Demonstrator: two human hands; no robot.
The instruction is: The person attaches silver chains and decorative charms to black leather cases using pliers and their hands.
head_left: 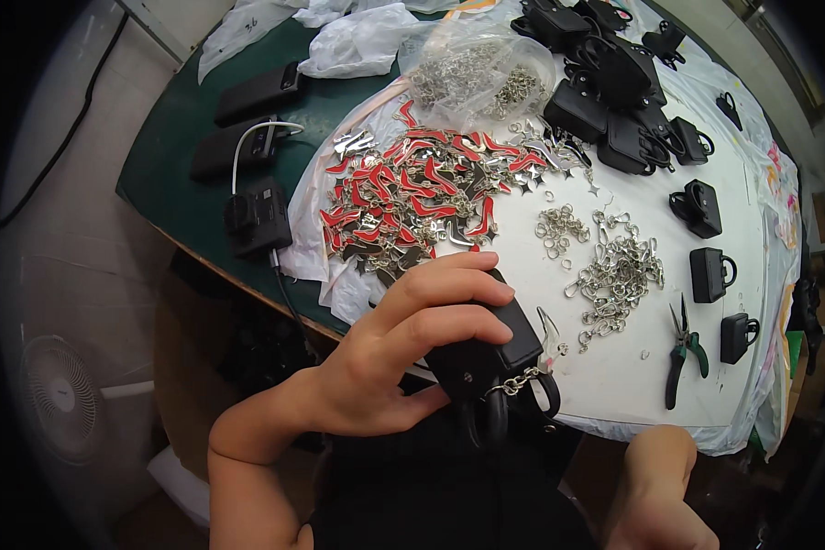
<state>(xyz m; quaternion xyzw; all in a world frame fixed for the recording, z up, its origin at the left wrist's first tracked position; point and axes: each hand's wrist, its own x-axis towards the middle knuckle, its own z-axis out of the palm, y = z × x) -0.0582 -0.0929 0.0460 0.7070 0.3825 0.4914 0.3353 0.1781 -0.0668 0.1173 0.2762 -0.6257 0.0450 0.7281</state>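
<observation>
My left hand (403, 339) is closed around a small black handbag-shaped case (472, 367), fingers over its top and thumb underneath. From the case's handle (548, 396) runs a short silver chain (515, 381). Beside it is a silver-edged high-heel charm (550, 337), which seems to hang from that side. At the lower right, below the table edge, part of my right hand or wrist (658, 513) shows; its fingers cannot be made out. Nearest the held case lies a pile of silver clasps (619, 275) on the white work surface (605, 385).
Red and black shoe-shaped charms (422, 183) are heaped on plastic behind my left hand. Green-handled pliers (683, 357) lie at right beside several black cases (706, 275). More cases (605, 119) stack at the back by a bag of metal rings (477, 78). Power banks (234, 151) sit left.
</observation>
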